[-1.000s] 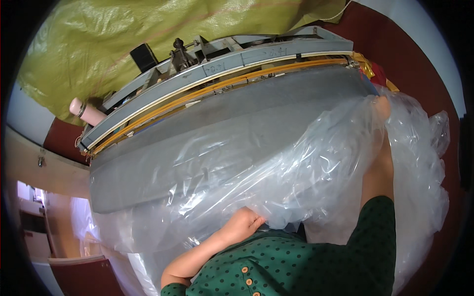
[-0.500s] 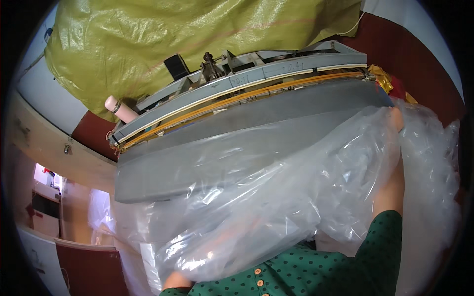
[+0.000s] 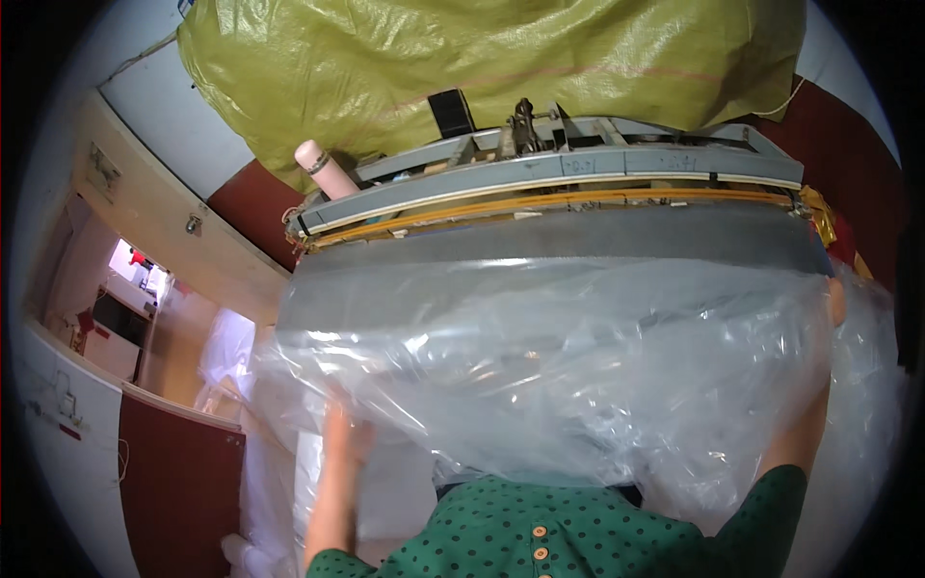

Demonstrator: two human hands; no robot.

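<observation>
A large clear plastic sheet (image 3: 568,376) lies crumpled and shiny over the grey work surface (image 3: 578,231) in front of me. Its far edge runs across the surface, short of the long machine. At the sheet's right edge, near the surface's right end, my right hand (image 3: 835,302) is closed on the plastic, partly covered by it. My left hand (image 3: 349,429) is at the sheet's near left edge; motion blur and the film hide its fingers.
Behind the surface runs a long grey metal machine frame (image 3: 568,166) with orange strips. A pink bottle (image 3: 326,171) and a black phone-like slab (image 3: 451,113) rest there. A yellow woven cover (image 3: 501,58) hangs behind. More clear plastic (image 3: 872,385) bunches at the right; a doorway (image 3: 125,299) opens left.
The sheet has spread farther left and away over the surface. My left hand has moved up and forward from the lower edge. My view has shifted, so the machine appears farther right.
</observation>
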